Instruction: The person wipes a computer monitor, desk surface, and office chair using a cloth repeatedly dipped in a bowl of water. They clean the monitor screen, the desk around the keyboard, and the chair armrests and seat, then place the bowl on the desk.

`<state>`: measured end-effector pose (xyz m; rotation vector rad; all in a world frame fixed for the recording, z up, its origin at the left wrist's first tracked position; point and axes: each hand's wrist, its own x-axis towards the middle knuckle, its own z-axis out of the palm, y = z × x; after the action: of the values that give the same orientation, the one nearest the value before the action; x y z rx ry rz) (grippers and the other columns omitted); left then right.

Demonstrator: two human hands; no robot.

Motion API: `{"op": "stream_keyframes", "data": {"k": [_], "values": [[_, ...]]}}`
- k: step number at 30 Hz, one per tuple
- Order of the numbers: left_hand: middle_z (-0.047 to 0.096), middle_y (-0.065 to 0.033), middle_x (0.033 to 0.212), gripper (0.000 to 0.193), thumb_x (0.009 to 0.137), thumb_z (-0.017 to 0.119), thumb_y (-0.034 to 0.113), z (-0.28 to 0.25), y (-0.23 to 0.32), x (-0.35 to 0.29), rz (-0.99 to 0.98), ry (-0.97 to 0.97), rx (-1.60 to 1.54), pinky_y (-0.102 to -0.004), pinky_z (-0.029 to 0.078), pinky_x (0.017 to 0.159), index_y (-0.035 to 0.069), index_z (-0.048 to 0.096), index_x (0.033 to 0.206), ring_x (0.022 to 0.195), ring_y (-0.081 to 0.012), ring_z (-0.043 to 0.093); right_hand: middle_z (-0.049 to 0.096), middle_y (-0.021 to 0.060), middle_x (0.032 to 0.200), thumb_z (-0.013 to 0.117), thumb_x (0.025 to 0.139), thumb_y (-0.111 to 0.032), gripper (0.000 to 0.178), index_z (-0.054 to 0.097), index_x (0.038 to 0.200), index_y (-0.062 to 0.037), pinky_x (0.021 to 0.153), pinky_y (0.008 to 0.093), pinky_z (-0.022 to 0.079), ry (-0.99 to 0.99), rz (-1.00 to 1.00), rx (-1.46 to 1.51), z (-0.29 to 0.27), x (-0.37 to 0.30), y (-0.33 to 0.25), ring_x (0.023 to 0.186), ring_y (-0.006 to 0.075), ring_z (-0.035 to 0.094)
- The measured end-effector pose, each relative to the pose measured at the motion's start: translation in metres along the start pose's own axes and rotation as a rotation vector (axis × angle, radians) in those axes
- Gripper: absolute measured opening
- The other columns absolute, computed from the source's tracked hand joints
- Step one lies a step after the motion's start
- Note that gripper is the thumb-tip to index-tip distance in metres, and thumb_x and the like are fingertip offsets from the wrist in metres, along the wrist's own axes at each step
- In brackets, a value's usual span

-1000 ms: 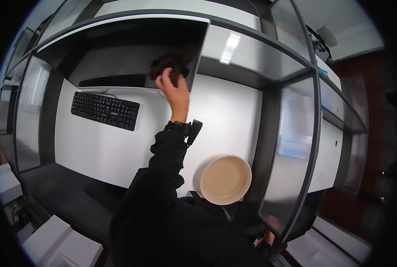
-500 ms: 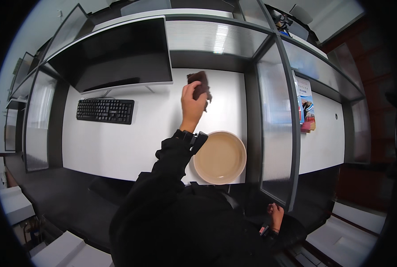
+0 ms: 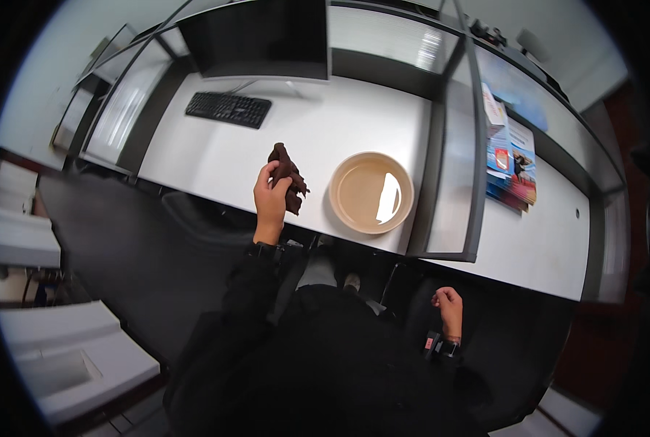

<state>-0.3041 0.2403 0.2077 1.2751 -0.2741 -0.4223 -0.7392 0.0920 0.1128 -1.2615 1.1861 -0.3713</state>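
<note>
My left hand (image 3: 271, 200) is closed on a crumpled dark brown cloth (image 3: 283, 164), near the front edge of the white desk. The cloth bunches up above the fingers and hangs down past the thumb. To the right of it stands a round beige basin (image 3: 337, 211), apart from the hand. A bright reflection inside the basin suggests water. My right hand (image 3: 450, 309) is held low at the right, off the desk, its fingers curled in and nothing visible in them.
A black keyboard (image 3: 228, 109) lies below a monitor (image 3: 255, 36) at the back left. A ribbed partition panel (image 3: 452, 160) rises just right of the basin. Beyond it, printed booklets (image 3: 513, 160) are stacked on the neighbouring desk (image 3: 554, 218).
My left hand has drawn the brown cloth from the back of the desk toward the front edge, left of the basin. The view has shifted and tilted. My right hand stays low.
</note>
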Motion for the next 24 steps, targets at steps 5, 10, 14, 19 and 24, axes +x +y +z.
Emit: {"op": "stream_keyframes", "data": {"k": [5, 10, 14, 19, 24], "values": [[0.059, -0.0091, 0.1, 0.031, 0.08, 0.051, -0.003, -0.057, 0.014, -0.064, 0.073, 0.19, 0.071, -0.0265, 0.048, 0.076, -0.002, 0.049, 0.111, 0.087, -0.015, 0.058, 0.057, 0.0018, 0.069, 0.056, 0.088, -0.012, 0.013, 0.058, 0.082, -0.0014, 0.058, 0.0208, 0.042, -0.252, -0.024, -0.109, 0.033, 0.006, -0.013, 0.062, 0.0081, 0.053], [0.058, -0.008, 0.102, 0.029, 0.081, 0.047, -0.003, -0.122, 0.03, -0.116, 0.066, 0.296, 0.067, -0.0283, 0.046, 0.083, -0.002, 0.05, 0.11, 0.092, -0.0158, 0.057, 0.057, 0.0018, 0.069, 0.056, 0.089, -0.014, 0.015, 0.058, 0.083, -0.0009, 0.059, 0.0215, 0.044, -0.38, -0.064, -0.21, 0.089, 0.011, -0.035, 0.062, 0.0082, 0.053], [0.059, -0.0071, 0.101, 0.031, 0.081, 0.051, -0.003, -0.189, 0.041, -0.167, 0.05, 0.462, -0.041, -0.0271, 0.046, 0.08, -0.002, 0.051, 0.112, 0.091, -0.0143, 0.058, 0.058, 0.0019, 0.071, 0.056, 0.089, -0.014, 0.014, 0.058, 0.084, -0.0016, 0.059, 0.0215, 0.044, -0.498, -0.094, -0.279, 0.158, 0.005, -0.048, 0.063, 0.0085, 0.054], [0.057, -0.0059, 0.105, 0.034, 0.082, 0.053, 0.001, -0.29, 0.065, -0.228, 0.012, 0.664, -0.041, -0.0274, 0.043, 0.085, -0.001, 0.05, 0.116, 0.096, -0.0138, 0.054, 0.057, 0.001, 0.07, 0.056, 0.089, -0.015, 0.014, 0.058, 0.083, -0.0026, 0.058, 0.021, 0.043, -0.662, -0.13, -0.391, 0.268, -0.039, -0.057, 0.062, 0.0082, 0.053], [0.057, -0.0051, 0.105, 0.035, 0.082, 0.054, 0.002, -0.393, 0.095, -0.272, 0.069, 0.812, -0.07, -0.0274, 0.043, 0.084, -0.001, 0.05, 0.116, 0.095, -0.013, 0.054, 0.057, 0.0012, 0.071, 0.055, 0.09, -0.016, 0.013, 0.057, 0.084, -0.0044, 0.06, 0.0226, 0.045, -0.801, -0.204, -0.532, 0.375, -0.087, -0.073, 0.064, 0.0097, 0.055]]}}
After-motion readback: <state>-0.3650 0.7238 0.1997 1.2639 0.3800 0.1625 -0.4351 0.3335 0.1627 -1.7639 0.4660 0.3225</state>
